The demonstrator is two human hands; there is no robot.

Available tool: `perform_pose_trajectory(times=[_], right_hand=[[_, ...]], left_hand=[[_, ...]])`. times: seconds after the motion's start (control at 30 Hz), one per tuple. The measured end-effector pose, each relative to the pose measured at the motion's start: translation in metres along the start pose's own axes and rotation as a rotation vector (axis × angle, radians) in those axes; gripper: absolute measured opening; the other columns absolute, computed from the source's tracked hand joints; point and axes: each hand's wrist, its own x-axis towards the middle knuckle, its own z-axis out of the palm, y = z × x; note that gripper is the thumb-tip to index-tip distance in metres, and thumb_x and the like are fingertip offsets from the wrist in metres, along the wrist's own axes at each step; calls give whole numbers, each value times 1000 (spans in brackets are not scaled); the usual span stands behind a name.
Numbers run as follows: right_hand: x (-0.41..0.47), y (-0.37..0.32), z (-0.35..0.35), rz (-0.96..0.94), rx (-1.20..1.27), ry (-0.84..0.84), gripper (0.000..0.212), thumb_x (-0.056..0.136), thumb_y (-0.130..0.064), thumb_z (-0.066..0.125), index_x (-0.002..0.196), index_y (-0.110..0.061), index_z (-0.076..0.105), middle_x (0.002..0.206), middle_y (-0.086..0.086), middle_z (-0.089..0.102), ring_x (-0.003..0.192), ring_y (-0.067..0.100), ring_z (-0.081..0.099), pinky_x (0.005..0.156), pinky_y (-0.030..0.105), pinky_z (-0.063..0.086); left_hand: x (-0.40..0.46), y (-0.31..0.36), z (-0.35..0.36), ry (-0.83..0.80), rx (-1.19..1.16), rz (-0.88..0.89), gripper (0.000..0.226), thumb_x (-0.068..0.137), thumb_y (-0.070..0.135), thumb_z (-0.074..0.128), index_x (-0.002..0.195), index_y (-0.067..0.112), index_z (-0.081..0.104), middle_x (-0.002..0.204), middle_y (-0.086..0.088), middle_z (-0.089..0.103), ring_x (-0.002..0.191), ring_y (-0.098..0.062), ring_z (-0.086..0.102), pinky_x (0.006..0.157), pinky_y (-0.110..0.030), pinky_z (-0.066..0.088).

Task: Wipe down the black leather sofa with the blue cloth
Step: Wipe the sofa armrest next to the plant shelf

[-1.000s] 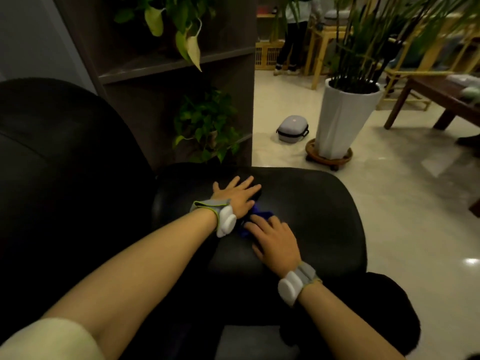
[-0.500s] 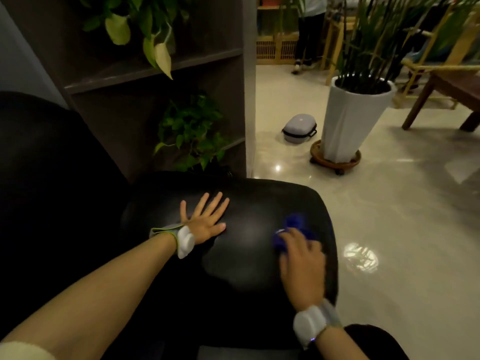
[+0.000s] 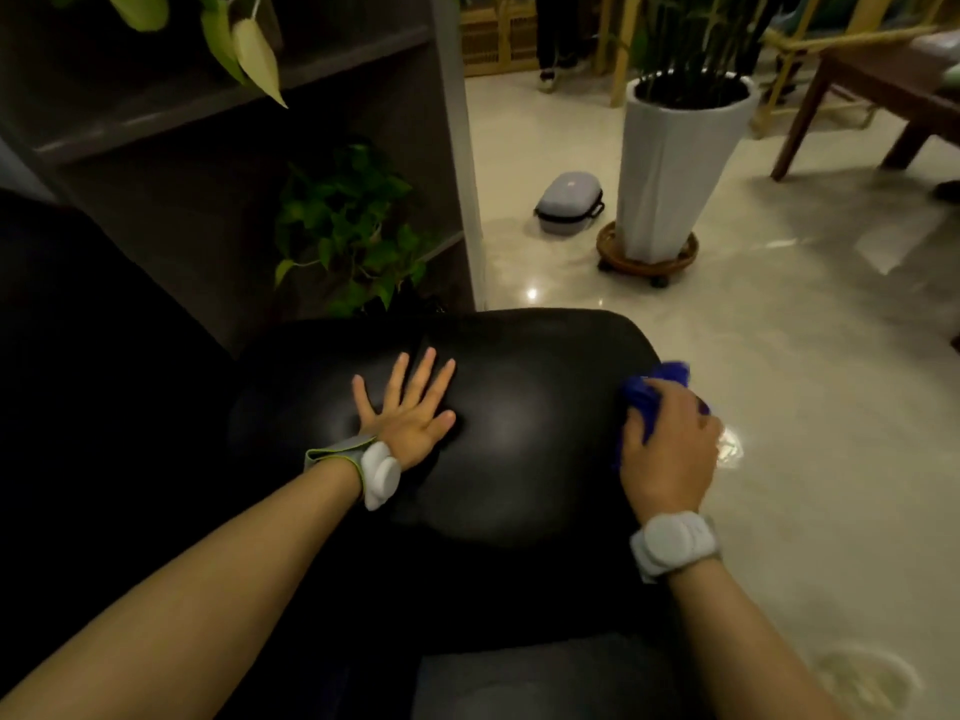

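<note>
The black leather sofa (image 3: 519,459) fills the lower left and middle; its padded armrest lies in front of me. My left hand (image 3: 410,407) rests flat on the armrest's top with fingers spread. My right hand (image 3: 667,449) grips the bunched blue cloth (image 3: 649,392) at the armrest's right edge, fingers curled over it. Part of the cloth sticks out beyond my fingers; the rest is hidden under the hand.
A dark wooden shelf unit (image 3: 208,127) with leafy plants (image 3: 343,226) stands behind the armrest. On the glossy floor to the right are a grey case (image 3: 569,202), a tall white planter (image 3: 670,168) on a wheeled base, and a wooden table (image 3: 883,90). A person's legs (image 3: 553,39) show far back.
My right hand has slid the blue cloth from the armrest's middle out to its right edge. My left hand has stayed flat on the armrest, fingers spreading wider.
</note>
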Motion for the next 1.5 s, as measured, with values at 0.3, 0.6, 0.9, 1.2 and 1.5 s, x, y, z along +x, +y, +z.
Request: perform_pose_trajectory(times=[0.3, 0.6, 0.9, 1.2, 1.5], right_hand=[[-111, -13, 6, -809, -292, -261, 68, 64, -26, 78, 127, -28, 53, 138, -2, 56, 86, 29, 59, 65, 36, 47], [-34, 42, -7, 417, 138, 134, 33, 94, -21, 54, 127, -20, 52, 129, 10, 57, 116, 37, 41, 96, 38, 36], [-115, -4, 14, -551, -215, -143, 56, 70, -15, 73, 123, -24, 59, 140, -2, 54, 97, 30, 51, 75, 39, 48], [-33, 25, -3, 319, 135, 128, 33, 95, -24, 54, 128, -24, 51, 131, 5, 56, 120, 31, 39, 98, 38, 37], [-177, 26, 41, 726, 307, 472, 37, 93, -4, 59, 128, 4, 52, 128, 28, 55, 119, 47, 49, 102, 45, 35]], left_hand=[[7, -4, 3, -11, -52, 37, 62, 99, 62, 18, 145, 55, -22, 154, 24, -34, 146, -14, -30, 102, -69, -23], [12, -9, 5, 42, -67, 74, 61, 94, 66, 14, 123, 66, -40, 152, 27, -34, 146, -14, -29, 82, -60, -39], [16, -10, 9, 51, -90, 88, 63, 93, 67, 15, 116, 69, -44, 124, 35, -57, 145, -13, -29, 79, -59, -40], [23, -13, 18, 84, -100, 99, 60, 90, 70, 15, 117, 72, -39, 122, 40, -55, 145, -11, -26, 81, -59, -38], [29, -15, 20, 83, -96, 64, 57, 75, 78, 0, 117, 73, -38, 154, 30, -30, 147, -12, -23, 78, -59, -40]])
